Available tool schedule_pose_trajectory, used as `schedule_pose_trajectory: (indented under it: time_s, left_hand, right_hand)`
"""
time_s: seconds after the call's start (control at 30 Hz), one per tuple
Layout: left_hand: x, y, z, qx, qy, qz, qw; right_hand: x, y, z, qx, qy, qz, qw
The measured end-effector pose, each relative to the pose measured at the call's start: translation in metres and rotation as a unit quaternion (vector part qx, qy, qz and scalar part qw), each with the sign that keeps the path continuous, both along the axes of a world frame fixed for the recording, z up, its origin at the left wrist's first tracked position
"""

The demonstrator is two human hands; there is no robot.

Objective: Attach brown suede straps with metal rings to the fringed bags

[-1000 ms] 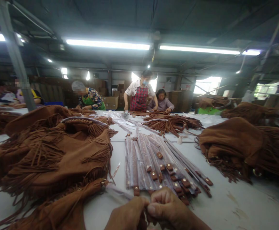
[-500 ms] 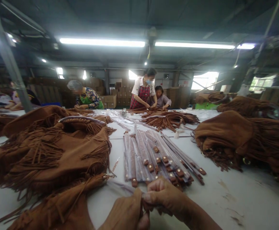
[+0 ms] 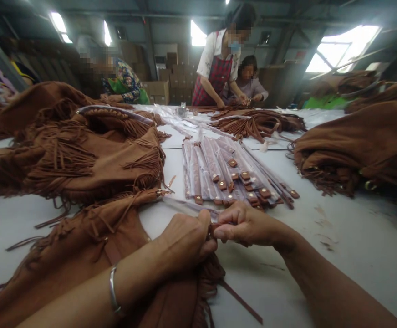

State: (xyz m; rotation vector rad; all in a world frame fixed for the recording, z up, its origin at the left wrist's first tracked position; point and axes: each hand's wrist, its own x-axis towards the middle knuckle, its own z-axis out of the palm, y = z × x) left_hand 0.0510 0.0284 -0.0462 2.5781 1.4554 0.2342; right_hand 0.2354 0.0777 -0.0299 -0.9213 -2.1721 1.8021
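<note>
A brown fringed bag point(image 3: 65, 269) lies on the table in front of me, partly under my left forearm. A strap in clear plastic point(image 3: 188, 205) runs from a metal ring at the bag's far corner towards my hands. My left hand point(image 3: 186, 239) is closed at the bag's near right edge, where a small metal fitting shows between its fingers. My right hand point(image 3: 248, 223) pinches the strap's brown leather end against that spot. The fingers cover most of the join. Just beyond both hands lies a pile of plastic-wrapped straps point(image 3: 212, 164) with brown studded tabs.
Another fringed bag point(image 3: 123, 159) lies to the left, and more brown bags point(image 3: 358, 141) are heaped at the right. Brown strips point(image 3: 263, 123) lie farther back. Several people work across the white table point(image 3: 352, 246), one in a checked apron point(image 3: 215, 68).
The view has tilted down and closer, so more of the near bag and my forearms shows. Both hands stay together at the strap's end, its brown leather now visible between them.
</note>
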Motion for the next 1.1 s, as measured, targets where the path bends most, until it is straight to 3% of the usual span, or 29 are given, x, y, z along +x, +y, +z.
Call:
schedule_pose_trajectory:
  time_s: [0.13, 0.27, 0.37, 0.6, 0.97, 1.1]
  left_hand:
    - [0.002, -0.002, 0.002, 0.004, 0.000, -0.015, 1.000]
    - [-0.004, -0.002, 0.000, 0.004, -0.016, 0.050, 0.999]
    - [-0.006, -0.001, -0.002, -0.013, -0.048, 0.077, 0.996]
    - [-0.001, 0.004, -0.005, -0.036, -0.044, 0.108, 0.992]
    - [-0.011, 0.007, -0.006, -0.005, -0.053, 0.132, 0.990]
    - [0.001, 0.002, 0.000, 0.022, -0.041, 0.119, 0.992]
  right_hand:
    - [0.003, 0.000, 0.005, -0.022, -0.026, 0.048, 0.998]
    - [-0.008, -0.004, -0.001, 0.049, 0.018, -0.021, 0.998]
    - [-0.012, -0.002, -0.007, 0.086, 0.041, -0.025, 0.995]
    - [-0.007, 0.004, -0.013, 0.037, 0.051, -0.033, 0.997]
    - [-0.022, -0.008, -0.016, 0.088, 0.033, -0.056, 0.994]
    - [-0.015, -0.004, -0.009, 0.010, 0.030, -0.077, 0.997]
